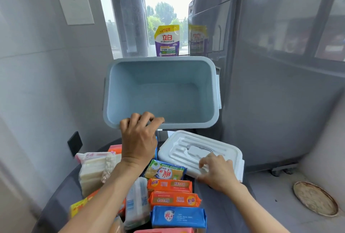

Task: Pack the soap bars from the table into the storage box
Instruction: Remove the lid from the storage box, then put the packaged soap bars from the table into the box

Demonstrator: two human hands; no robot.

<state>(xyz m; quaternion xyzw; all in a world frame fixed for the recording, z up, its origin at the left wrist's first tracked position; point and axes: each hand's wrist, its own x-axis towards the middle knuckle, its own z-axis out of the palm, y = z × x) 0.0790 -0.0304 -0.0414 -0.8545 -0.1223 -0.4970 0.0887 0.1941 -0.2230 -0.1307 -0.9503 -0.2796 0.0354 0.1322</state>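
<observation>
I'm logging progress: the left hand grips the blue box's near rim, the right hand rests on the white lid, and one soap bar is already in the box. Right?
Not quite. The head view shows the box with no soap in it. The rest holds: the left hand grips its near rim and the right hand rests on the white lid.

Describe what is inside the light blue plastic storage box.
The light blue plastic storage box shows only its bare floor and walls; no soap bars. The left hand gripping the near rim covers a small strip.
</observation>
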